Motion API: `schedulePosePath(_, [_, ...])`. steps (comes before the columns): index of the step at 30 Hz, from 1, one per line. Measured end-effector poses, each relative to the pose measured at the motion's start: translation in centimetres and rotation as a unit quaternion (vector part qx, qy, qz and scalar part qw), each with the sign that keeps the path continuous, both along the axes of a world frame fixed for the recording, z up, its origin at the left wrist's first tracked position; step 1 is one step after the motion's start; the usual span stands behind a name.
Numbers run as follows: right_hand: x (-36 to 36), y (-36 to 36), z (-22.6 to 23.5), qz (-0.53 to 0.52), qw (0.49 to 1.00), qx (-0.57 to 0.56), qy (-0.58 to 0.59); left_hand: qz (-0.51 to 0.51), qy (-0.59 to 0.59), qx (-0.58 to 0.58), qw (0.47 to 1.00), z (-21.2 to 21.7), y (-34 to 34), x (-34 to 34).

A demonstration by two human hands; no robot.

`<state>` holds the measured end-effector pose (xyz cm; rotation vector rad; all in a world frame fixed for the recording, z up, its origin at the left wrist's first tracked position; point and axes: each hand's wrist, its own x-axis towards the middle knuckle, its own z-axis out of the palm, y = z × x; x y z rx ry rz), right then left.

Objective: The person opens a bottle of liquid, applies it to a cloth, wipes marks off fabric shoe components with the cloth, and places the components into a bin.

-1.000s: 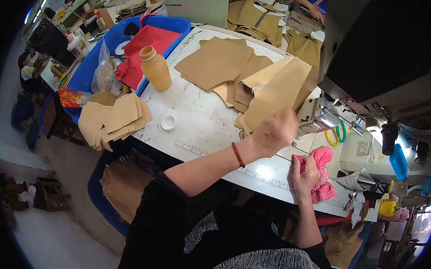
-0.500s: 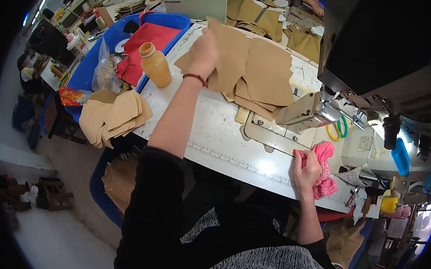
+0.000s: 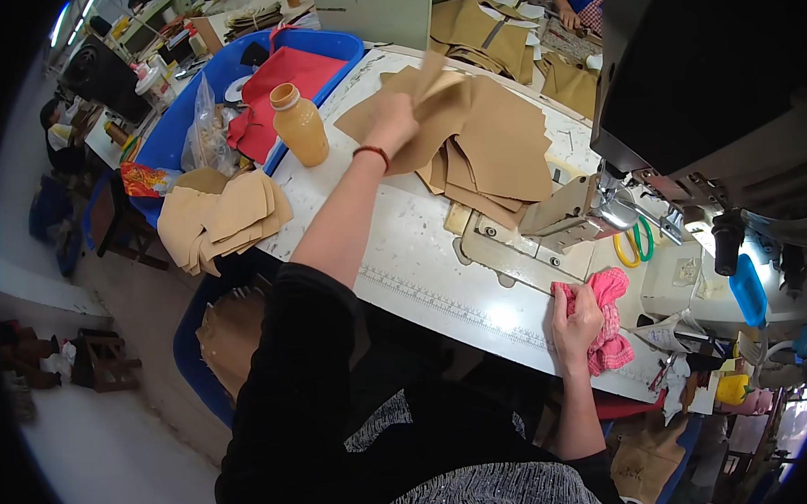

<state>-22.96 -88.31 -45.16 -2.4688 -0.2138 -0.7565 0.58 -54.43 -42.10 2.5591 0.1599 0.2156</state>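
Note:
My left hand, a little blurred, is closed at the left side of a stack of tan leather pieces on the white sewing table. The top tan piece by its fingers is bent up, its far edge curling over. Other pieces fan out beneath and to the right. At the table's near right, my right hand is closed round a crumpled pink checked cloth. An open-topped amber bottle stands left of my left wrist.
The sewing machine rises at the right, with green and yellow-handled scissors beside it. A blue tub at the left holds red material. More tan pieces overhang the tub's near end. Another person's arm shows at the far right.
The upper tan piece under my left hand has gone from lying fairly flat to bending up and curling. My right hand stays on the pink cloth. The view has shifted slightly.

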Motion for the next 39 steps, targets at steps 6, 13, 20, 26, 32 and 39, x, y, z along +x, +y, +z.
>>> schedulePosePath(6, [0.0,0.0,-0.1,0.0,1.0,-0.005,0.012,-0.069,-0.094,0.094,0.989,2.2,-4.8,-4.0])
schedulePosePath(13, [-0.4,0.0,-0.2,0.012,1.0,0.016,0.011,0.083,-0.273,0.217,0.934,0.3,-4.2,-3.6])
schedulePosePath(20, [-0.5,0.3,0.5,0.019,0.999,0.047,-0.008,0.123,-0.521,0.077,0.841,3.8,0.7,-12.0])
schedulePosePath(26, [-0.2,0.0,0.0,0.032,0.999,0.006,-0.035,0.076,-0.464,0.072,0.88,2.7,3.0,-13.0])
schedulePosePath(32, [-0.5,0.0,-0.4,0.018,0.999,0.002,-0.046,-0.007,-0.287,0.082,0.955,-0.4,2.4,-7.5])
schedulePosePath(39, [-0.4,-0.1,-0.7,0.016,1.0,-0.003,-0.023,0.086,0.038,0.041,0.995,-2.4,5.4,0.0])
